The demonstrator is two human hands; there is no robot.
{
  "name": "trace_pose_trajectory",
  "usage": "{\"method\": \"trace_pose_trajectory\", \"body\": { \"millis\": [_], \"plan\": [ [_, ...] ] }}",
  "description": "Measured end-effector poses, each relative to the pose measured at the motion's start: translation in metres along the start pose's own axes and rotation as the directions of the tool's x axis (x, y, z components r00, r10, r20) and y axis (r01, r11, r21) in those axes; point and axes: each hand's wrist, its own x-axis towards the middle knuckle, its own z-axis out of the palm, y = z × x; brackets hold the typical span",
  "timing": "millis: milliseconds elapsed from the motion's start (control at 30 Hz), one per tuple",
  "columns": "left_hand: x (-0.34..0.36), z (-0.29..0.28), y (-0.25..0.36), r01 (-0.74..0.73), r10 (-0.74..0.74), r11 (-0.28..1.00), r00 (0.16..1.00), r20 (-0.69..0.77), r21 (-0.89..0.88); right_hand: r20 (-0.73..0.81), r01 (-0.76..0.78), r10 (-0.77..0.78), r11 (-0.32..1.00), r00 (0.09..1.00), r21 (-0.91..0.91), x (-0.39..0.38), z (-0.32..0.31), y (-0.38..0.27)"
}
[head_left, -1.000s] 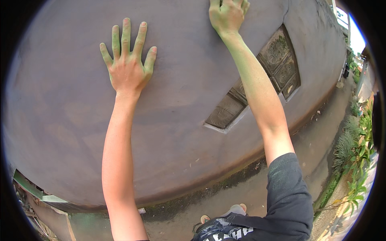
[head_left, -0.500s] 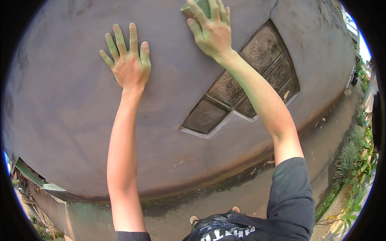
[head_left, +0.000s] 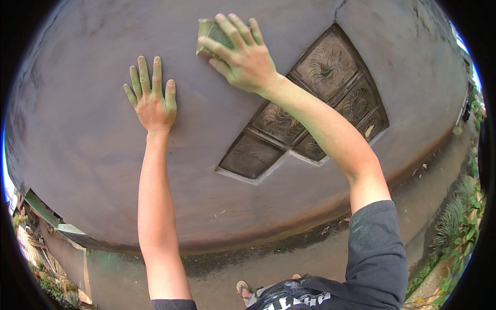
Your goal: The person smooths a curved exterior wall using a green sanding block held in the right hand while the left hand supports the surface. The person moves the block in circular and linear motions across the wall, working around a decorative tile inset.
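Observation:
My right hand (head_left: pixel 243 59) grips a green rectangular block (head_left: pixel 206 28) against the upper part of a grey plastered wall (head_left: pixel 82 119), its fingers draped over the block. To the left of it, my left hand (head_left: pixel 154 103) lies flat on the wall, fingers apart and holding nothing. Both hands are dusted green, mostly on the fingers. A dark relief panel (head_left: pixel 328 67) of several squares with swirled patterns is set into the wall right of the hands, partly hidden behind my right forearm.
A concrete path (head_left: pixel 315 258) runs along the foot of the wall, with my sandalled feet (head_left: pixel 243 289) on it. Plants (head_left: pixel 449 232) border the right side, and more greenery shows at the lower left. A crack runs up the wall above the panel.
My right hand has swept left and slightly downward with the block, closer to my left hand. The view has shifted, and my left hand sits a little lower in it.

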Motion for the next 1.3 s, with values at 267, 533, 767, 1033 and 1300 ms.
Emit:
{"method": "trace_pose_trajectory", "body": {
  "millis": [267,533,767,1033,1300],
  "plan": [
    [-0.007,-0.007,0.01,0.072,-0.07,0.997,0.996,-0.047,0.037,-0.033,-0.08,0.08,0.997,0.996,0.008,0.039,0.006,0.097],
    [0.048,-0.002,0.004,0.36,-0.382,0.91,0.921,-0.079,-0.205,0.222,0.372,-0.435,0.887,0.873,0.275,0.05,0.017,-0.036],
    [0.055,-0.001,-0.031,0.109,-0.091,0.993,0.951,-0.294,0.045,-0.168,-0.235,0.218,0.967,0.961,-0.094,0.106,0.018,0.064],
    [0.05,-0.002,-0.037,0.068,-0.103,0.989,0.955,-0.279,-0.132,0.01,0.249,-0.256,0.949,0.967,0.194,0.097,0.053,-0.051],
    [0.046,0.002,-0.034,0.067,-0.114,0.982,0.955,-0.275,-0.174,-0.291,-0.53,0.478,0.837,0.828,-0.134,0.152,0.048,0.008]
  ]
}}
